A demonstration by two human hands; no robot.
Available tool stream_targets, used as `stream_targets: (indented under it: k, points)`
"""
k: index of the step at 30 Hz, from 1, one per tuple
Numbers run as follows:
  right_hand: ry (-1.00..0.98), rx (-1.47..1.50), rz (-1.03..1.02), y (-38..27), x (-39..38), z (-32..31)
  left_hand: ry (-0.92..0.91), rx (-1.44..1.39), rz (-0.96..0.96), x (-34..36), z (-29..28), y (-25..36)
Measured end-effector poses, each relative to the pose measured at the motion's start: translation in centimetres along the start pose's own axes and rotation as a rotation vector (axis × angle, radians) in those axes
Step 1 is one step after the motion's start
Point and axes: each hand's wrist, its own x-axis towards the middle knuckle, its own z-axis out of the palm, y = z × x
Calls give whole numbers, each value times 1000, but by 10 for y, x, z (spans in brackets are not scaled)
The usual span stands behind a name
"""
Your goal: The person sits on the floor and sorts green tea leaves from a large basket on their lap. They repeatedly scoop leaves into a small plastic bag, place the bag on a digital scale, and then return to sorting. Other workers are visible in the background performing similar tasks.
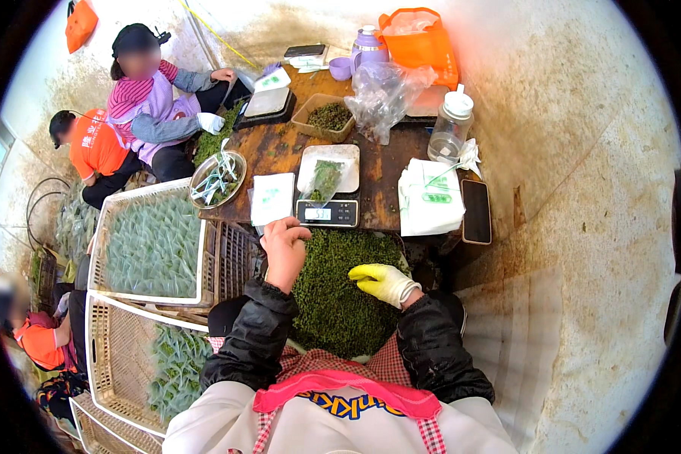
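My bare left hand [283, 250] is raised by the table's front edge, between a stack of white printed bags [272, 198] and a digital scale [328, 213]. Its fingers are loosely bent and apart, with nothing visible in them. On the scale's pan lies a clear bag of green leaves [326, 180]; the display is lit. My right hand [386, 284] wears a white glove with yellow fingers. It hovers over or touches a large heap of small green buds or leaves [340, 303] in front of me, fingers stretched and apart, holding nothing visible.
At left stand cream plastic crates [202, 265] with filled bags. The wooden table [268, 147] bears a metal bowl [238, 181], a tub of greens [303, 121], a bottle [452, 125], more bags [431, 216] and a phone [475, 212]. Several people sit at left.
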Motion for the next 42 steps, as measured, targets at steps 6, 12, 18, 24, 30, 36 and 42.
stream_targets:
  k: [6, 12, 18, 24, 30, 36, 42]
  points:
    - [13, 42, 29, -6, -2, 0, 74, 43, 82, 8, -12, 5]
    - [16, -11, 29, -8, -4, 1, 106, 91, 279, 31, -13, 4]
    - [81, -208, -97, -3, -6, 6, -41, 408, 489, 61, 17, -22]
    - [485, -828, -453, -77, -11, 17, -148, 390, 613, 73, 27, -42]
    - [671, -1260, -342, -111, 18, 19, -136, 92, 674, 6, -13, 8]
    - [615, -1051, -211, -81, 40, 61, -185, -60, 641, -46, -56, 31]
    - [382, -1141, -579, -158, 18, 67, -5, -198, 386, -48, -101, 0]
